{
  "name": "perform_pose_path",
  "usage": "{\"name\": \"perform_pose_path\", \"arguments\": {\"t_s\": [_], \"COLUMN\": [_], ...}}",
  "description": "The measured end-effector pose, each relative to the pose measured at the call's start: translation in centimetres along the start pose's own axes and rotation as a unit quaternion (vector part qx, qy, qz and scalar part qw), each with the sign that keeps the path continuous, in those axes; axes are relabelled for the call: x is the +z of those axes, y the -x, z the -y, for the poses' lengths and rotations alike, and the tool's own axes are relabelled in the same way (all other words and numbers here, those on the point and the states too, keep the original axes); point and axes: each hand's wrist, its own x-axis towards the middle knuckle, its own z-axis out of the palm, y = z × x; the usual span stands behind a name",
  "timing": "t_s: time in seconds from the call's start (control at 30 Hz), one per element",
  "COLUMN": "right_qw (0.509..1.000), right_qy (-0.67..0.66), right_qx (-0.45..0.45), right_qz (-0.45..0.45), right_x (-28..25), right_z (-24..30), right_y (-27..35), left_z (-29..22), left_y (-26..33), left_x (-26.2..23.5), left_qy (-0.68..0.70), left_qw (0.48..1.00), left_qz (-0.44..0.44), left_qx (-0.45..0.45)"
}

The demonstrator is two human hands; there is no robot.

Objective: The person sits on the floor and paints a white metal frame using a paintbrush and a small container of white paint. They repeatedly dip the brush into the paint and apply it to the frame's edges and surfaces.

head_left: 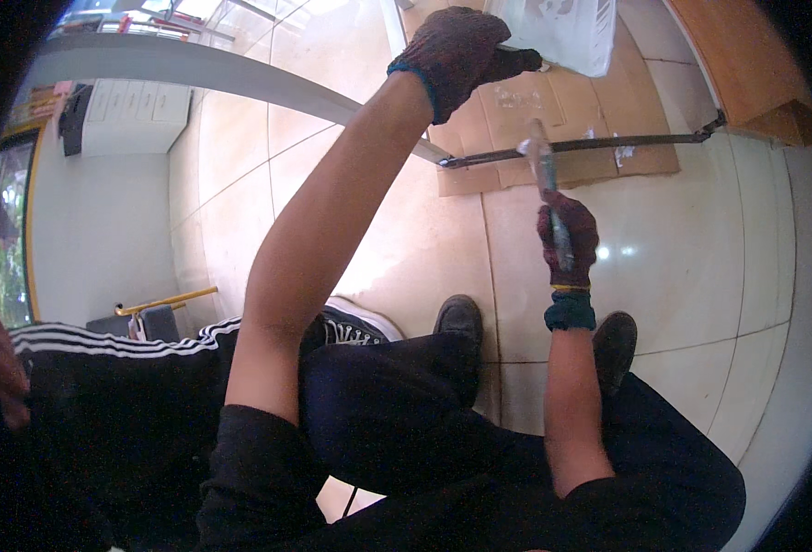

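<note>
My left hand (457,51), in a dark red knit glove with a blue cuff, is raised far forward and grips the lower edge of a white panel (562,32). Lower and to the right, my right hand (569,239), gloved the same way, is closed on the handle of a paint-smeared brush (546,170) whose tip points up. The brush tip sits at a thin dark metal bar (590,145) that runs left to right and carries white smears. Flat brown cardboard (553,110) lies on the floor under the bar.
I stand on glossy cream floor tiles (682,248), my dark shoes (461,317) below the hands. A person in black trousers with white stripes (102,345) is close on my left. A long grey beam (204,69) crosses the upper left; a brown wooden surface (746,55) lies upper right.
</note>
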Motion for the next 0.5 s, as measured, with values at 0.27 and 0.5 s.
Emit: {"name": "perform_pose_path", "arguments": {"t_s": [0.27, 0.5], "right_qw": [0.93, 0.867], "right_qy": [-0.174, -0.159], "right_qx": [-0.067, -0.105], "right_qz": [-0.318, -0.46], "right_x": [-1.2, -8.1], "right_z": [3.9, 12.1], "right_y": [-0.6, -4.7], "left_z": [1.0, 1.9], "left_y": [-1.6, -1.0], "left_x": [1.9, 5.3], "left_qy": [0.007, 0.033], "left_qw": [0.997, 0.998], "left_qz": [0.006, 0.05], "left_qx": [0.079, 0.03]}}
